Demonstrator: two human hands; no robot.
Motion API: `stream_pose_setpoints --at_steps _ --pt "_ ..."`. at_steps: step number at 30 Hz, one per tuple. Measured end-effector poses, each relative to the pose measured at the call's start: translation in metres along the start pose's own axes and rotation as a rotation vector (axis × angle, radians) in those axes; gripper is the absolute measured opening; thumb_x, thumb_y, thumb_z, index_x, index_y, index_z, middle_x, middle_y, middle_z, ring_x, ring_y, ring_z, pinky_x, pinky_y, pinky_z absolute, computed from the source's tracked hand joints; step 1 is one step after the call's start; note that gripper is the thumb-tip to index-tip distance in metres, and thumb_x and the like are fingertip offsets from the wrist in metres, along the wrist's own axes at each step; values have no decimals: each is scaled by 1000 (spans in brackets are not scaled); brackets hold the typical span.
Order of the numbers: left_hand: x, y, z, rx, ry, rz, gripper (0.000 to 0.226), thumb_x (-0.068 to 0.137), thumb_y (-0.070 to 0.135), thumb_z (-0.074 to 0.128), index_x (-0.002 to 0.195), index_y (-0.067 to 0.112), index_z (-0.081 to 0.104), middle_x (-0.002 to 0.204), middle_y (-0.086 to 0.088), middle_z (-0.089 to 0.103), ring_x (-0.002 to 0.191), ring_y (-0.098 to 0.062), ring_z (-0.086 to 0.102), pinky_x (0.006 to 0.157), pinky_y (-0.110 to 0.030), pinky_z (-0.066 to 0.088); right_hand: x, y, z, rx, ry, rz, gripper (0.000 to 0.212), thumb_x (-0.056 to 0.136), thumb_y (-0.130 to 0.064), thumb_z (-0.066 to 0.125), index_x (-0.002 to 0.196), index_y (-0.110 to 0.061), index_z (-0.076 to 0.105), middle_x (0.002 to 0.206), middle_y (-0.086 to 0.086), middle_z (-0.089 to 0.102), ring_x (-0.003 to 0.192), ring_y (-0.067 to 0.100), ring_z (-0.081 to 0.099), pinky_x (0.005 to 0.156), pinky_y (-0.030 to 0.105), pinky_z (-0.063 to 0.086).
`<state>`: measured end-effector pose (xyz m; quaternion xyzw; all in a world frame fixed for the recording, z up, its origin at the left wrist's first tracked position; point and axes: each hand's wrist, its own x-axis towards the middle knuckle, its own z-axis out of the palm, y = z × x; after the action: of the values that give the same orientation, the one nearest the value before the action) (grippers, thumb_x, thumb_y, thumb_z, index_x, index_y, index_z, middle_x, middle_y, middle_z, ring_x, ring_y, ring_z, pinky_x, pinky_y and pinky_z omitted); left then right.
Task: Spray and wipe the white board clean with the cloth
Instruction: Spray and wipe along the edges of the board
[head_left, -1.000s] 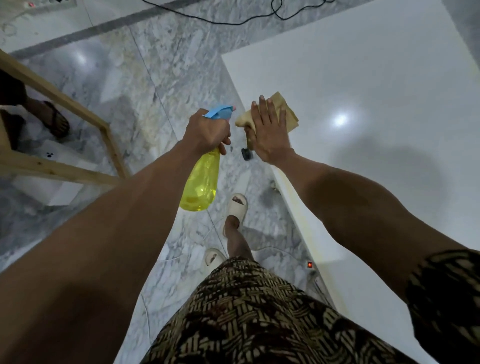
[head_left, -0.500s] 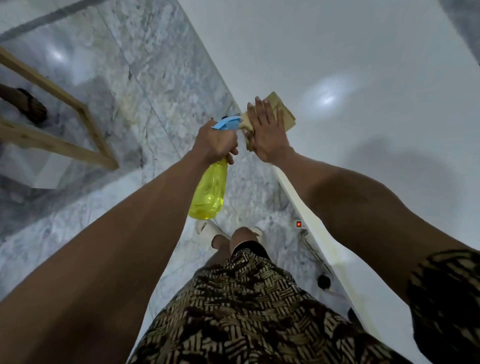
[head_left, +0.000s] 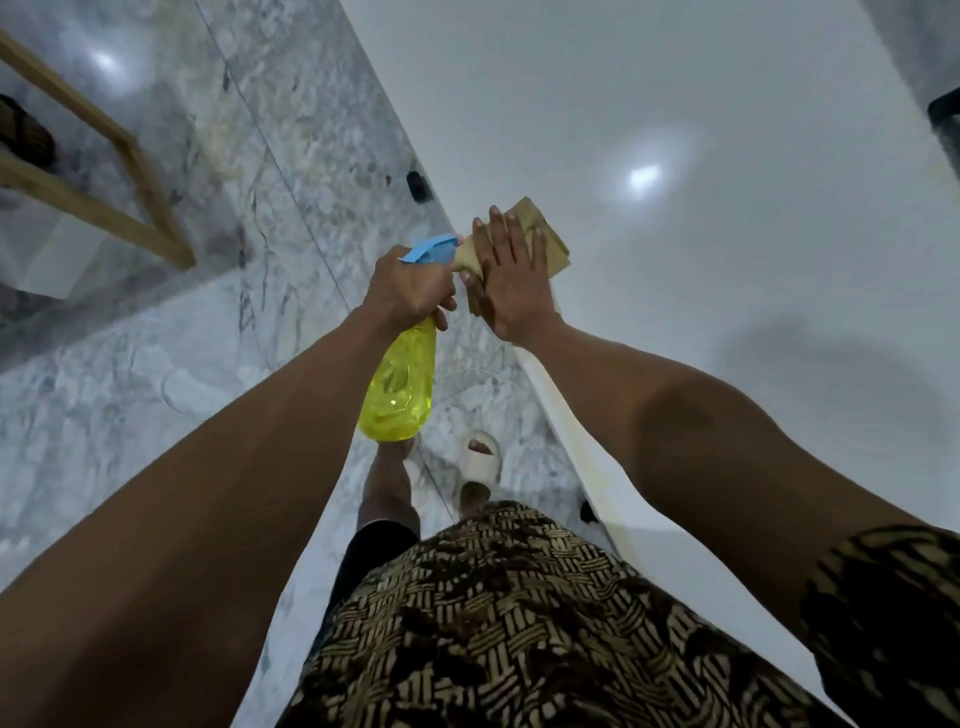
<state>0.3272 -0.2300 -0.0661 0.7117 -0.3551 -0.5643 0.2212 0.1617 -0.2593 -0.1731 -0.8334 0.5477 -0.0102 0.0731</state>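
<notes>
Wiping in hand at the near edge of the white board (head_left: 675, 104): my right hand (head_left: 511, 291) lay flat, fingers straight and together, pressing the cloth (head_left: 545, 244) onto the glossy surface right at its left border. The cloth was a folded tan square, soft and matte against the board's hard sheen (a ceiling light showed in it as a bright spot further in). My left hand (head_left: 410, 291) was wrapped round the neck of the spray bottle (head_left: 397, 395), held out over the floor just beside the board's edge, its blue trigger head (head_left: 431, 247) all but touching the cloth. The bottle's body was translucent yellow plastic, rounded and tapering up to the neck; I could not tell how much liquid it held.

I judged the step to be the wipe rather than the spray, with most of the board's wide face beyond the cloth yet to be covered. The next move, as I read it, called for even flat pressure and long strokes inward from the edge, the bottle kept clear of the cloth's path.

Below lay a grey-veined marble floor (head_left: 311, 130), polished, and a pale wooden frame (head_left: 140, 166) at far left.
</notes>
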Motion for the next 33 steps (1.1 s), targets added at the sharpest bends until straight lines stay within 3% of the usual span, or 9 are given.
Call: stream_pose_setpoints --at_steps 3,6,8,13,17,21,23,27,33 --pt "-29 -13 21 10 11 -6 43 84 13 57 122 0 74 72 -13 70 71 -46 71 67 -49 62 -35 6 2 -6 6 11 65 103 -49 23 156 -11 24 163 14 20 151 33 16 120 55 13" --pt "-54 -21 40 1 10 6 38 93 4 54 124 10 74 75 -15 69 63 -35 67 59 -39 58 -69 14 3 -29 6 -4 65 104 -49 22 156 -11 22 163 14 18 151 34 14 120 55 12" --pt "-69 -28 50 -6 16 9 35 93 2 53 120 8 74 74 -15 68 60 -32 66 55 -36 57 -91 19 3 -31 -9 -23 65 104 -50 21 156 -11 20 163 15 17 151 35 13 120 56 12" --pt "-103 -49 76 20 -16 37 45 88 4 53 125 16 75 68 -12 69 60 -32 68 61 -41 60 -144 23 4 -39 14 13 65 104 -50 21 156 -9 23 162 16 20 150 35 17 119 57 15" --pt "-134 -71 101 37 -34 60 32 90 9 57 115 6 75 70 -14 67 62 -32 69 58 -40 59 -192 28 5 -30 37 18 65 104 -49 20 155 -9 24 162 16 20 151 36 16 119 58 15" --pt "-170 -96 127 62 -57 68 19 96 6 57 104 11 73 71 -15 67 47 -22 64 46 -30 55 -248 36 11 -71 52 43 65 104 -49 20 155 -10 24 162 15 20 151 35 16 119 57 15" --pt "-184 -110 140 49 -75 50 19 96 9 59 107 4 73 74 -16 69 53 -27 66 51 -34 58 -270 38 10 -68 39 51 65 104 -49 19 156 -11 23 163 15 20 151 35 15 119 57 15" --pt "-212 -133 164 86 -99 19 42 87 10 57 124 -2 72 77 -16 72 69 -40 72 68 -50 64 -317 43 12 -61 30 74 66 103 -50 15 156 -11 23 163 14 18 151 34 14 120 56 13" --pt "-261 -154 202 89 -94 12 63 69 19 52 124 -3 72 73 -14 70 74 -45 72 73 -57 63 -394 55 17 -40 72 78 62 105 -47 20 154 -10 29 161 15 24 150 35 20 118 57 17"
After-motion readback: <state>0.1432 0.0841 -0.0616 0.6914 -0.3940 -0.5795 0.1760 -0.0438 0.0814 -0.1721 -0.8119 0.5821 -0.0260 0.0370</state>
